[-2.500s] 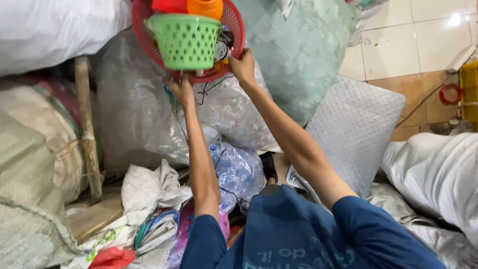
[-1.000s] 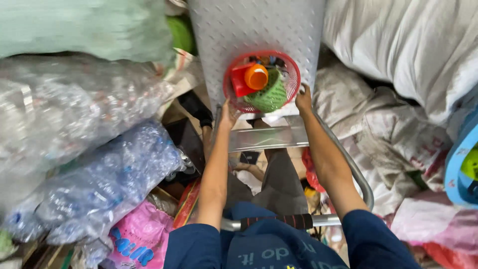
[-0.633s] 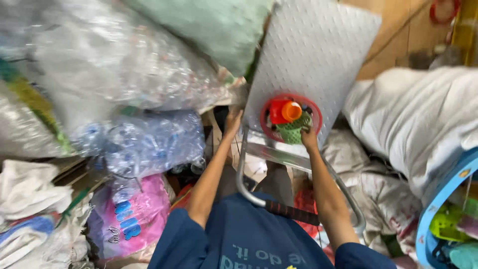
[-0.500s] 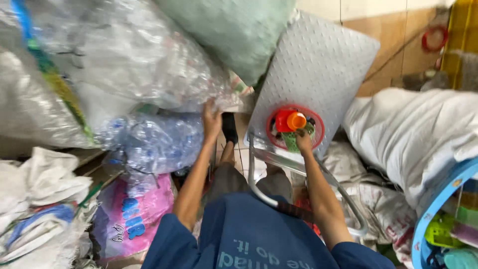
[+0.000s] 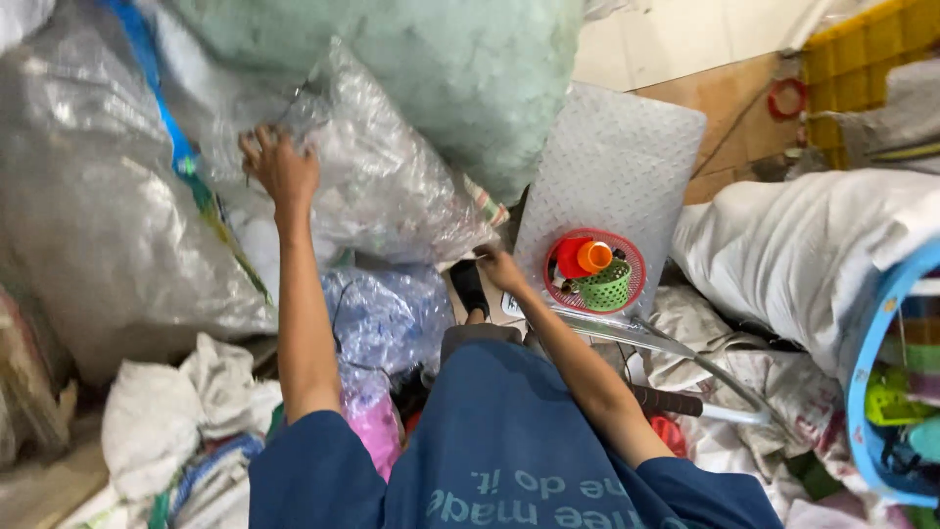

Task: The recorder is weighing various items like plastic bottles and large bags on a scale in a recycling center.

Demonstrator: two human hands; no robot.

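The left hand (image 5: 279,168) was raised to a large clear plastic sack of crushed bottles (image 5: 387,186), fingers curled into its film, apparently to grip the sack. The right hand (image 5: 501,269) hung low near the rim of a round red plastic basket (image 5: 629,257); whether its fingers were together or apart could not be told. The basket sat on a grey checker-plate trolley deck (image 5: 617,171), holding a small green mesh basket (image 5: 607,287) and an orange cup (image 5: 593,256), probably parked there to free both hands.
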